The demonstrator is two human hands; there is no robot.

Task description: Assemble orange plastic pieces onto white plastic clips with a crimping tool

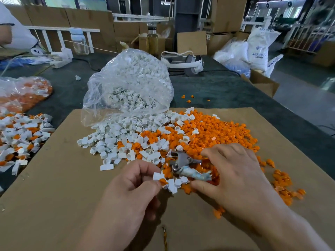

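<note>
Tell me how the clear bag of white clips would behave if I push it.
The bag would probably sag rather than slide stiffly: its thin film is wrinkled. Its mouth lies open on the cardboard, so a push would likely spill more clips. Being so full, it seems fairly heavy.

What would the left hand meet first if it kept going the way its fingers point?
Probably the crimping tool in the right hand, just beyond the white clip the left hand pinches; depth is unclear.
</note>
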